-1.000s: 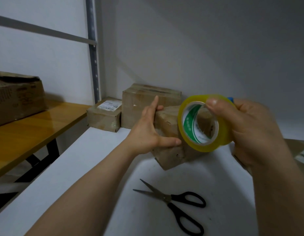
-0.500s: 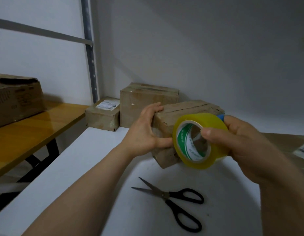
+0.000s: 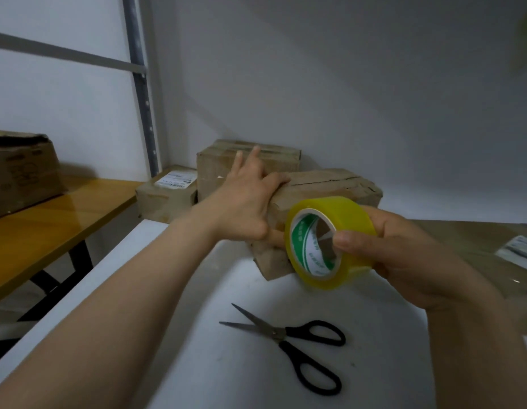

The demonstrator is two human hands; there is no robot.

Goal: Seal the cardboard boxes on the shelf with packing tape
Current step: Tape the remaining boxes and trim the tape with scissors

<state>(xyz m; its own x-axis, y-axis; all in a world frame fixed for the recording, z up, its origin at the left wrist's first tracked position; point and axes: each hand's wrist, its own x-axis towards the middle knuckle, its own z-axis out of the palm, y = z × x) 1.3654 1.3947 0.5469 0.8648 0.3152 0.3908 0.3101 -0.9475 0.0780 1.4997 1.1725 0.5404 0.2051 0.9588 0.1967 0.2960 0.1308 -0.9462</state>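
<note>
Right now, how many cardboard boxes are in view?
5: large box on the wooden table, far left; small labelled box by the post; taller box beside it; front box under the left hand; flat box at right edge. More may be hidden.

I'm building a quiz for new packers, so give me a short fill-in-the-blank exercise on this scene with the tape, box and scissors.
1. The tape gripped by the right hand is ____ in colour.
2. The left hand holds the box, which is made of ____.
3. The scissors have ____ handles.
Missing words: yellow, cardboard, black.
</note>
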